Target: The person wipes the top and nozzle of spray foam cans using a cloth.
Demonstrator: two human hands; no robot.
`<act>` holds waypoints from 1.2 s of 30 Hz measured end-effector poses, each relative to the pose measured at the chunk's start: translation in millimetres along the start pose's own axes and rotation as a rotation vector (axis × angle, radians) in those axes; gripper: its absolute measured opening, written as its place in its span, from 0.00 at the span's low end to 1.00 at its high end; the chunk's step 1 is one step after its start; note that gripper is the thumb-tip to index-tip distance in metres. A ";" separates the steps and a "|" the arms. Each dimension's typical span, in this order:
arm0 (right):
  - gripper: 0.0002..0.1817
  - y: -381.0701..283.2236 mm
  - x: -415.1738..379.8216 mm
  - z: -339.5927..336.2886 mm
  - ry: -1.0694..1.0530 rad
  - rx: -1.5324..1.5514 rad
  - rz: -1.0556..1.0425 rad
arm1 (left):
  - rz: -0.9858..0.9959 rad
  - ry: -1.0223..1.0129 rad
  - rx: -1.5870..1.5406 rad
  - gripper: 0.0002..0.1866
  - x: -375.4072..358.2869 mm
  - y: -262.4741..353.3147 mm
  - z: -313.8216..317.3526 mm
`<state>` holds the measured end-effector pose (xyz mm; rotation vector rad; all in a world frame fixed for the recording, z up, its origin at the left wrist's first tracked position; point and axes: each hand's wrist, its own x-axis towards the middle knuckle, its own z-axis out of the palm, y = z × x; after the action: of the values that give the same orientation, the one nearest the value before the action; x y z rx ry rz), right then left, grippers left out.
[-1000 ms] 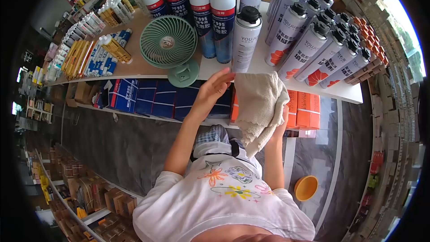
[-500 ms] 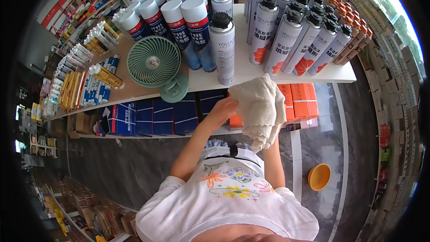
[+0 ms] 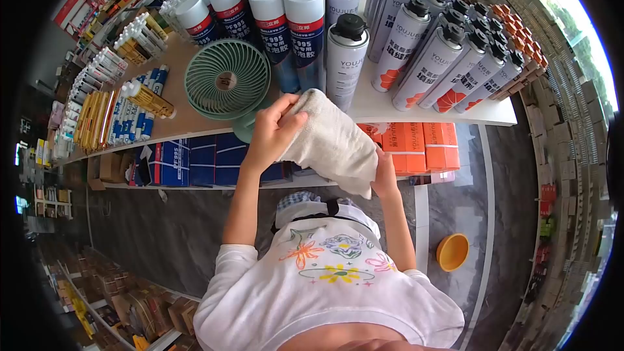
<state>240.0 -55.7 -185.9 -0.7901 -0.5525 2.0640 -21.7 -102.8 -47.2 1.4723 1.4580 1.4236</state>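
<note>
A cream-coloured cloth [image 3: 335, 146] is stretched between both my hands, in front of the shelf edge. My left hand [image 3: 276, 131] pinches its upper left end, thumb on top. Around its right end, the fingers of my right hand [image 3: 385, 172] are closed, partly hidden behind the fabric. Just beyond the cloth stands a grey-white foam can [image 3: 346, 58] with a black cap. Left of it are blue cans [image 3: 305, 39] with white caps. A green desk fan [image 3: 226, 81] stands close to my left hand.
More grey-white cans [image 3: 432, 68] fill the right of the white shelf [image 3: 390, 114]. Sealant tubes [image 3: 104, 114] lie to the left. Below are blue boxes [image 3: 170, 164] and orange boxes [image 3: 406, 146]. On the floor sits a yellow basin [image 3: 452, 252].
The cloth went from hanging bunched over my right hand to being spread between both hands. My left hand rose and now grips its upper end.
</note>
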 end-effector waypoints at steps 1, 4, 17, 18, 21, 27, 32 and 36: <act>0.22 -0.2 10.0 -11.1 -0.056 -0.070 0.044 | 0.022 -0.070 0.133 0.09 1.4 10.7 -8.4; 0.20 0.9 33.3 -29.4 -0.127 -0.261 0.008 | 0.189 -0.264 0.161 0.09 9.8 31.2 -20.7; 0.29 -33.2 35.5 110.5 -0.552 -0.847 -0.487 | 0.372 -0.516 0.403 0.10 40.9 24.5 -44.4; 0.21 -30.4 37.1 120.8 -0.488 -0.820 -0.510 | 0.374 -0.521 0.404 0.10 40.6 22.9 -43.9; 0.12 -34.0 40.2 125.6 -0.296 -0.851 -0.482 | 0.273 -0.400 0.306 0.13 39.6 10.5 -39.7; 0.10 -37.9 40.3 133.8 -0.258 -0.801 -0.717 | 0.557 -0.100 0.136 0.13 36.2 -29.1 -22.5; 0.11 -46.3 37.5 131.0 -0.224 -0.917 -0.798 | 0.548 -0.035 0.191 0.17 28.7 -36.2 -15.6; 0.10 -52.0 34.4 120.2 -0.258 -0.964 -0.787 | 0.502 0.009 0.338 0.18 25.0 -41.0 -10.4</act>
<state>168.6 -10.3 -80.2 -0.6416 -1.7483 1.0955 -47.8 -73.5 -76.7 2.1625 1.4474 1.5101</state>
